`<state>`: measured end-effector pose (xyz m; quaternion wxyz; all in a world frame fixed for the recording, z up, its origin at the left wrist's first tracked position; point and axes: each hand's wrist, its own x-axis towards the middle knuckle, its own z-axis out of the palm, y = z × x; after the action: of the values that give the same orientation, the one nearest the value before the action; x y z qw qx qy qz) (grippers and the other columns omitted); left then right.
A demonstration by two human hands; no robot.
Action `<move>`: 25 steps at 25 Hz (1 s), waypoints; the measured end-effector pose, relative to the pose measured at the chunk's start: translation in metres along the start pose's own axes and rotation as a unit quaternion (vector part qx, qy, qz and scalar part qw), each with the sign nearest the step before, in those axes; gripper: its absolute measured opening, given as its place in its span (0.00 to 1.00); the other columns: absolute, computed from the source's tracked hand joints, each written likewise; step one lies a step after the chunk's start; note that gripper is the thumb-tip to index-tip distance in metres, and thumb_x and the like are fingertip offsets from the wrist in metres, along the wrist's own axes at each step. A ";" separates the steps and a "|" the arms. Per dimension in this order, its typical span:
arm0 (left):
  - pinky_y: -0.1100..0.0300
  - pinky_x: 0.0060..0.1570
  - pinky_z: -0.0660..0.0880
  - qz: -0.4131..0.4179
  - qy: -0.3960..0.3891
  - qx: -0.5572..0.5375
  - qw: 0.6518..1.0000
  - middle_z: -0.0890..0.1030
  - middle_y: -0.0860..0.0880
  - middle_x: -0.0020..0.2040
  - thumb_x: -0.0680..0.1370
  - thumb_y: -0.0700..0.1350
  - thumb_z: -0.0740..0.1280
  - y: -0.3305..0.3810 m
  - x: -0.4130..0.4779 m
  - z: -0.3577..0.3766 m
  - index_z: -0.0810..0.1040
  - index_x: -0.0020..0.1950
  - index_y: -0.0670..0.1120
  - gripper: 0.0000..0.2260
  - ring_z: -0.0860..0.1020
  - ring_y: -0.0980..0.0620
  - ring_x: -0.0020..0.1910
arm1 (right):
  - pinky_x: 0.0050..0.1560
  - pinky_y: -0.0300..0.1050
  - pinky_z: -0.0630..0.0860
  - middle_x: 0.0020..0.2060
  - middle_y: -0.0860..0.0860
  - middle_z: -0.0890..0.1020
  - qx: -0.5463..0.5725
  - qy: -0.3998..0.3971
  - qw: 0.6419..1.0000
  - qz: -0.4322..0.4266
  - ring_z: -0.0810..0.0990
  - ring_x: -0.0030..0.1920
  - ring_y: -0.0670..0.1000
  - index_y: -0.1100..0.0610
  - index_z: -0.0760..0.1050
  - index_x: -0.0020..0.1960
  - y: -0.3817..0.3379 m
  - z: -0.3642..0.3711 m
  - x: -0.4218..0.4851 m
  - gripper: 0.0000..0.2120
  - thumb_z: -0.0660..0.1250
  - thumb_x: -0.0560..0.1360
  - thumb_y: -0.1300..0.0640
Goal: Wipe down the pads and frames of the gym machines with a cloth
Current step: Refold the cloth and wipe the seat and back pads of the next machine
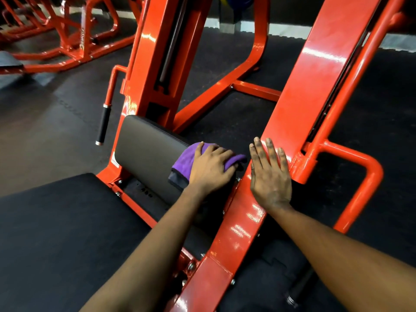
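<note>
A purple cloth (188, 159) lies on the right end of a small black pad (146, 152) of an orange gym machine. My left hand (210, 168) covers the cloth, its fingers curled over the cloth's far edge and pressing it onto the pad. My right hand (270, 176) lies flat with straight fingers on the machine's glossy orange frame rail (310, 73), which slopes up to the far right. A larger black seat pad (60, 233) fills the lower left.
A second orange rail (155, 55) rises behind the small pad. A black-gripped handle (103, 124) hangs at its left. An orange bent tube (364, 176) sticks out right of the rail. Another orange machine (67, 34) stands at far left on the dark rubber floor (45, 122).
</note>
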<state>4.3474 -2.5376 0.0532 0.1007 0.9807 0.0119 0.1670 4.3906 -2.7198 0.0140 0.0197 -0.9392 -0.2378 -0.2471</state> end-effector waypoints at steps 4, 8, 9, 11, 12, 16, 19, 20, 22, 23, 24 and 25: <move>0.45 0.70 0.59 0.094 -0.017 0.006 0.995 0.78 0.58 0.58 0.79 0.64 0.56 -0.031 -0.006 -0.002 0.77 0.62 0.56 0.19 0.72 0.53 0.64 | 0.80 0.58 0.46 0.82 0.51 0.47 -0.018 -0.001 1.000 -0.007 0.44 0.82 0.55 0.56 0.51 0.82 -0.001 0.001 -0.001 0.29 0.54 0.83 0.53; 0.47 0.70 0.59 0.002 -0.026 0.032 0.999 0.81 0.56 0.58 0.78 0.65 0.50 -0.078 0.026 -0.012 0.78 0.59 0.56 0.23 0.73 0.51 0.63 | 0.80 0.58 0.45 0.82 0.51 0.50 -0.025 0.001 1.000 -0.006 0.46 0.82 0.56 0.56 0.53 0.82 -0.002 0.000 0.000 0.29 0.54 0.83 0.54; 0.47 0.71 0.57 -0.032 -0.034 0.037 0.998 0.81 0.55 0.57 0.77 0.64 0.51 -0.083 0.032 -0.013 0.78 0.57 0.56 0.22 0.73 0.51 0.63 | 0.80 0.59 0.45 0.82 0.51 0.50 -0.031 -0.002 1.000 -0.006 0.46 0.82 0.57 0.57 0.53 0.82 -0.003 0.001 0.001 0.29 0.55 0.82 0.54; 0.45 0.73 0.55 -0.076 -0.028 0.026 0.996 0.82 0.55 0.57 0.77 0.61 0.53 -0.069 0.030 -0.010 0.79 0.57 0.56 0.20 0.73 0.52 0.63 | 0.80 0.59 0.45 0.82 0.52 0.49 -0.039 -0.010 0.999 -0.006 0.46 0.82 0.57 0.57 0.53 0.82 -0.003 0.000 0.002 0.30 0.56 0.82 0.54; 0.44 0.74 0.55 -0.077 -0.009 0.011 0.997 0.82 0.55 0.57 0.77 0.60 0.53 -0.055 0.022 -0.007 0.80 0.58 0.55 0.20 0.73 0.52 0.63 | 0.80 0.59 0.45 0.82 0.52 0.49 -0.042 -0.013 0.999 -0.006 0.45 0.82 0.57 0.57 0.52 0.82 -0.004 0.001 0.001 0.30 0.56 0.82 0.54; 0.44 0.75 0.53 0.011 0.054 -0.043 0.998 0.79 0.57 0.61 0.79 0.59 0.59 -0.017 -0.024 0.005 0.78 0.61 0.54 0.17 0.71 0.53 0.66 | 0.80 0.59 0.43 0.82 0.52 0.49 -0.053 -0.014 0.998 -0.006 0.44 0.82 0.58 0.57 0.53 0.82 -0.006 -0.002 0.003 0.29 0.56 0.83 0.54; 0.49 0.76 0.48 0.035 0.031 -0.043 0.998 0.77 0.58 0.62 0.80 0.62 0.59 -0.039 -0.018 0.000 0.77 0.62 0.55 0.17 0.70 0.54 0.68 | 0.80 0.59 0.42 0.82 0.53 0.52 -0.057 -0.018 0.998 -0.013 0.46 0.82 0.58 0.58 0.56 0.81 -0.006 -0.004 0.001 0.29 0.56 0.82 0.54; 0.51 0.75 0.48 0.033 0.025 -0.045 0.998 0.78 0.58 0.61 0.80 0.62 0.58 -0.050 -0.011 -0.004 0.77 0.61 0.55 0.17 0.70 0.55 0.67 | 0.80 0.59 0.43 0.82 0.53 0.54 -0.059 -0.023 0.998 -0.012 0.48 0.81 0.59 0.58 0.59 0.80 -0.008 -0.005 0.002 0.29 0.57 0.81 0.55; 0.51 0.74 0.52 0.025 0.027 -0.032 0.999 0.79 0.58 0.58 0.80 0.62 0.57 -0.077 0.003 -0.008 0.77 0.59 0.55 0.17 0.71 0.54 0.64 | 0.78 0.59 0.49 0.79 0.54 0.62 -0.031 -0.025 0.999 0.033 0.54 0.80 0.59 0.58 0.69 0.75 -0.021 -0.009 0.009 0.26 0.62 0.77 0.56; 0.50 0.73 0.54 0.021 0.026 -0.024 0.999 0.79 0.57 0.57 0.80 0.63 0.56 -0.093 0.012 -0.008 0.77 0.57 0.54 0.17 0.72 0.54 0.63 | 0.76 0.58 0.53 0.76 0.53 0.68 0.000 -0.018 0.997 0.076 0.58 0.79 0.60 0.57 0.74 0.70 -0.031 -0.011 0.018 0.24 0.64 0.74 0.56; 0.49 0.72 0.57 0.016 0.025 -0.015 0.999 0.80 0.57 0.57 0.80 0.63 0.56 -0.110 0.020 -0.008 0.78 0.57 0.54 0.18 0.72 0.53 0.63 | 0.73 0.57 0.57 0.72 0.52 0.74 0.032 -0.007 0.992 0.119 0.62 0.76 0.60 0.56 0.78 0.64 -0.041 -0.015 0.029 0.20 0.65 0.73 0.57; 0.48 0.71 0.60 0.009 0.026 -0.008 1.000 0.81 0.56 0.57 0.79 0.64 0.55 -0.125 0.028 -0.011 0.78 0.57 0.55 0.19 0.74 0.52 0.62 | 0.70 0.57 0.60 0.67 0.51 0.78 0.060 0.008 0.988 0.144 0.66 0.73 0.59 0.55 0.81 0.59 -0.050 -0.016 0.042 0.17 0.65 0.72 0.57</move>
<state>4.3719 -2.4113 0.0476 0.1071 0.9752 0.0047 0.1936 4.3929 -2.6597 0.0445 0.1135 -0.9586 -0.1140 -0.2349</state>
